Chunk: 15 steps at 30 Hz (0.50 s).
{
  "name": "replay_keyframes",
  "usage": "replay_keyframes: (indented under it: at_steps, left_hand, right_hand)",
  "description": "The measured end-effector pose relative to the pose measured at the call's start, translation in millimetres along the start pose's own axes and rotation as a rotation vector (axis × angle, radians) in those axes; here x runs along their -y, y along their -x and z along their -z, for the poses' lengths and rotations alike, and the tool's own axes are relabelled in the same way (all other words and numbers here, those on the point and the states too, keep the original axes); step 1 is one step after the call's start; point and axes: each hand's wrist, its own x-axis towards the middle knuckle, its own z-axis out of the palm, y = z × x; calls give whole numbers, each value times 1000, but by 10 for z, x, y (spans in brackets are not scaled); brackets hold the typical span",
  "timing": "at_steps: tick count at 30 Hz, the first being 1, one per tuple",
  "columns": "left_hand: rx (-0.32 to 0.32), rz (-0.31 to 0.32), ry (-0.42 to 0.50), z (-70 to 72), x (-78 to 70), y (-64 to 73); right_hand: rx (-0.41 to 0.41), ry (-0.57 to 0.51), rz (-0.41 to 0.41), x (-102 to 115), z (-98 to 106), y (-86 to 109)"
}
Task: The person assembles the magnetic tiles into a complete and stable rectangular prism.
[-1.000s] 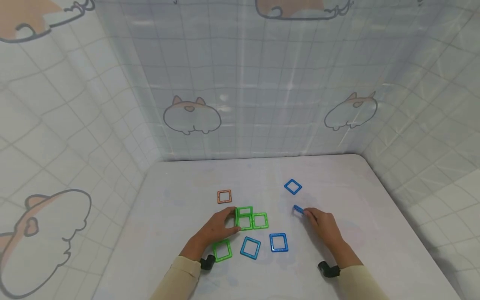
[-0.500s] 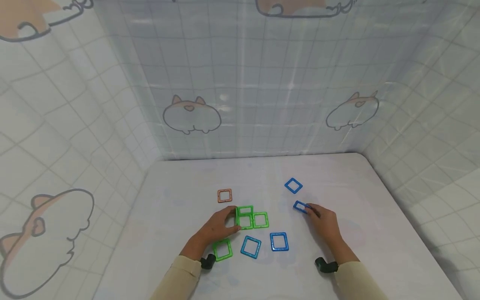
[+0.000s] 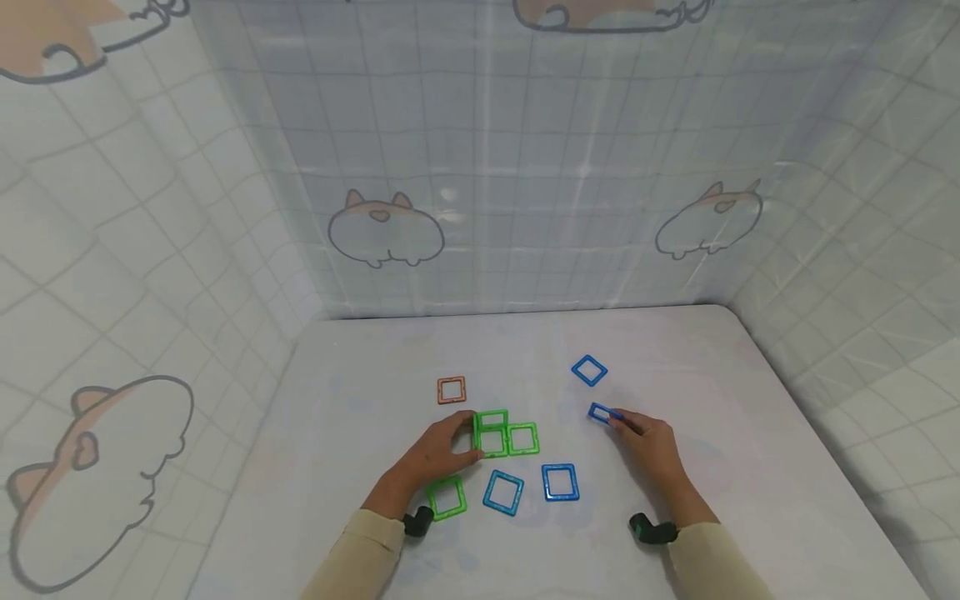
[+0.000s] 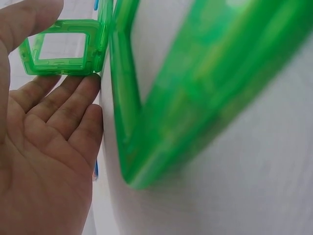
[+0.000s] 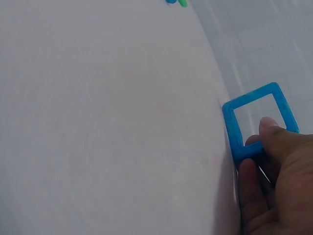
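Observation:
In the head view, my left hand (image 3: 429,456) holds the left side of a group of joined green magnetic tiles (image 3: 492,430). Some of these square frames stand upright and others lie flat. The left wrist view has the thumb above one green frame (image 4: 58,66) and fingertips below it. A loose green tile (image 3: 462,493) lies beside the left wrist. To the right, my right hand (image 3: 651,447) pinches a blue square magnetic tile (image 3: 593,412) between thumb and fingers. That blue tile (image 5: 233,126) is tilted in the right wrist view; its lower edge is partly covered by the fingers.
An orange tile (image 3: 452,402) lies behind the green group. Another blue tile (image 3: 581,362) is at the back right. Nearer me are a light blue tile (image 3: 498,509) and a blue tile (image 3: 562,498). Sheeting with a grid pattern (image 3: 540,167) surrounds the white table (image 3: 360,367).
My right hand has turned the blue tile, so its opening shows where it was almost edge-on a second ago. My left hand has stayed at the green tiles.

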Motion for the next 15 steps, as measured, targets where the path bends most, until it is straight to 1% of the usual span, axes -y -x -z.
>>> replay_keyframes:
  at_steps: [3, 7, 10, 13, 15]
  left_hand:
    - [0, 10, 6, -2, -12, 0]
    - [4, 25, 23, -6, -23, 15]
    - [4, 35, 19, -10, -20, 25]
    - [3, 43, 12, -4, -28, 31]
    - [0, 47, 11, 1, -34, 29]
  right_hand:
    - [-10, 4, -5, 0, 4, 10]
    - [5, -4, -49, 12, 9, 25]
    - [28, -42, -95, 48, -15, 39]
    - [53, -88, -125, 106, -86, 53]
    - [78, -103, -123, 148, -143, 54]
